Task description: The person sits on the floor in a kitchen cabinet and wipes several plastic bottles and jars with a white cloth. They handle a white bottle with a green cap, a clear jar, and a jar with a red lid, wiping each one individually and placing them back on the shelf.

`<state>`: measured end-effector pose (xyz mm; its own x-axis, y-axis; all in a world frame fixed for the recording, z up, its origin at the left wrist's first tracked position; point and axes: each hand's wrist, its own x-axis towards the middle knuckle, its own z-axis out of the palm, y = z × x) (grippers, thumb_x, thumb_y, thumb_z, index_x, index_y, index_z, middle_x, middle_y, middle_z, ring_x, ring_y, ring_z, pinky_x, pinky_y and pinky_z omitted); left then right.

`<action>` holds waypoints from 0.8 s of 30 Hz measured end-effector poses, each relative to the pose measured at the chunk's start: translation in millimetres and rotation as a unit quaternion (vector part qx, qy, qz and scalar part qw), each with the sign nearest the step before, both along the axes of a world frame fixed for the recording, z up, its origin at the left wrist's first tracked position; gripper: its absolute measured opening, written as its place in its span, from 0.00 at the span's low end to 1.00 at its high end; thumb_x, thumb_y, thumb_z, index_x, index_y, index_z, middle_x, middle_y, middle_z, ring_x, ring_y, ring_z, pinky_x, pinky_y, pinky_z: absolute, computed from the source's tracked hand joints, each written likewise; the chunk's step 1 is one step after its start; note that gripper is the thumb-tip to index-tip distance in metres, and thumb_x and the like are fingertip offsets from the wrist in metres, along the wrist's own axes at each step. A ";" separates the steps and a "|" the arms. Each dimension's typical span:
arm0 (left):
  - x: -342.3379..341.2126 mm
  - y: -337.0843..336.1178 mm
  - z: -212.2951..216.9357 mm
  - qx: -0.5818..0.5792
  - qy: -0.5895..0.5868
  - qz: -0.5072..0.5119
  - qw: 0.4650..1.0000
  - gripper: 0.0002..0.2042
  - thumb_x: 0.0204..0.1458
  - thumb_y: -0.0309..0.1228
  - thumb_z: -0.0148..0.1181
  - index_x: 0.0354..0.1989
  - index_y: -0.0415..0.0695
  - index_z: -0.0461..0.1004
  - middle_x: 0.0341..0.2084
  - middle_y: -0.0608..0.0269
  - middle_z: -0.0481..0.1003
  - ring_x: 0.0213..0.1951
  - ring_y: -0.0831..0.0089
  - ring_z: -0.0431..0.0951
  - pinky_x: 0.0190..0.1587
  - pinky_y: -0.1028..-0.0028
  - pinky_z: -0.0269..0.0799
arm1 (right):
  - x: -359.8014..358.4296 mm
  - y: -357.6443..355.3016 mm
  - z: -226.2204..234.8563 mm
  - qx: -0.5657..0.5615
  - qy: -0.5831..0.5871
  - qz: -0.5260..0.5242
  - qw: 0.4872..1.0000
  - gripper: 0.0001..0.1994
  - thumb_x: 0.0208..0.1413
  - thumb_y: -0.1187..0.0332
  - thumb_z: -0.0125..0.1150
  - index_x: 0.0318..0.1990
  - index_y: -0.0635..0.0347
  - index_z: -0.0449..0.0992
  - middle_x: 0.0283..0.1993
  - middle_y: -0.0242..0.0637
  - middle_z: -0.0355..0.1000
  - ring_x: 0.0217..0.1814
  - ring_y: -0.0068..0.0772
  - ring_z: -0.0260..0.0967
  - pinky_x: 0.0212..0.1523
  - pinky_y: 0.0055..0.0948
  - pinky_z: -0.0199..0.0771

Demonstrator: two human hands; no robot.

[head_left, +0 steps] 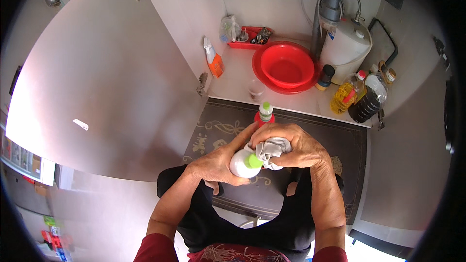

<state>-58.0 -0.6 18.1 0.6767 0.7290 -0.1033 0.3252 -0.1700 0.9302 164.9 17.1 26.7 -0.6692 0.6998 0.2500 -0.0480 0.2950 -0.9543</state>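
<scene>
My left hand is wrapped round a white bottle with a light green cap, tilted so that the cap faces my right hand. In my right hand is a bunched white-grey cloth, pressed against the bottle beside its cap. Just beyond my hands, a second bottle with a green cap stands near the cabinet's front edge, with something red round or under its lower part. My right hand partly hides that lower part.
Inside the open cabinet are stacked red basins, a red tray, a spray bottle, a clear cup, a dark-lidded jar, a yellow oil bottle, a dark liquid bottle and a white tank. A patterned mat lies below.
</scene>
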 end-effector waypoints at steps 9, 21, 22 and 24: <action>-1.5 -12.0 -27.8 0.005 0.121 -0.072 0.990 0.55 0.33 0.36 0.69 0.67 0.53 0.34 0.34 0.51 0.75 0.27 0.57 0.79 0.20 0.67 0.78 | -18.4 -8.6 -0.8 0.113 -0.107 0.071 0.985 0.19 0.28 0.75 0.59 0.37 0.58 0.77 0.41 0.35 0.73 0.47 0.41 0.67 0.48 0.36 0.68; -5.9 12.9 -33.1 -0.109 -0.336 0.126 0.927 0.47 0.28 0.15 0.61 0.65 0.48 0.51 0.62 0.59 0.57 0.61 0.68 0.59 0.62 0.67 0.54 | -23.9 4.2 -3.0 -0.219 0.017 -0.117 0.969 0.20 0.40 0.69 0.60 0.46 0.59 0.74 0.38 0.36 0.73 0.41 0.26 0.69 0.45 0.25 0.70; -5.3 16.3 -35.5 -0.167 -0.405 0.153 0.886 0.46 0.29 0.13 0.60 0.65 0.48 0.52 0.62 0.59 0.56 0.61 0.67 0.60 0.62 0.66 0.56 | -29.9 1.0 -5.0 -0.204 0.013 -0.124 0.971 0.21 0.42 0.68 0.59 0.48 0.60 0.72 0.38 0.35 0.73 0.40 0.26 0.70 0.44 0.26 0.70; -2.9 20.8 -32.9 -0.228 -0.521 0.141 0.811 0.43 0.34 0.15 0.62 0.64 0.51 0.53 0.61 0.56 0.57 0.58 0.63 0.64 0.59 0.62 0.63 | -39.4 -2.5 -14.8 -0.188 0.007 -0.161 0.969 0.22 0.42 0.68 0.59 0.50 0.59 0.71 0.37 0.34 0.73 0.38 0.26 0.70 0.42 0.26 0.70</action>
<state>-60.9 20.2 -14.8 0.3839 0.9162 0.1151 -0.7103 0.2134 0.6708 125.5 14.5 11.9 -0.3996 0.9150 -0.0553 -0.0254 -0.0714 -0.9971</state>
